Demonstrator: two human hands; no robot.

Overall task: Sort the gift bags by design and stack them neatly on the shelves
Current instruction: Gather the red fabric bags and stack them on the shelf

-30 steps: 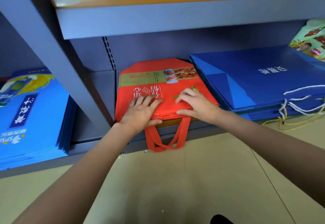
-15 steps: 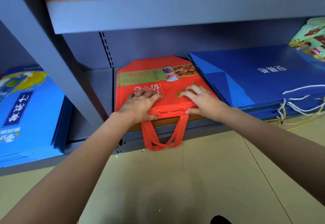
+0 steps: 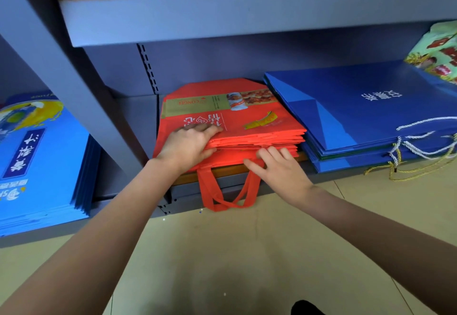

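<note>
Red bag stack [image 3: 237,126], label "CONGEE", on bottom shelf [image 3: 138,121] beside blue bags [image 3: 358,106]. Left hand [image 3: 185,145] grips stack's front corner; right hand [image 3: 279,168], fingers spread, presses its front edge.

Your left hand [image 3: 188,141] grips the near-left corner of the red gift bag stack [image 3: 235,126]; your right hand [image 3: 277,168] lies flat against its front edge, dark blue bags [image 3: 358,111] just beyond.
</note>
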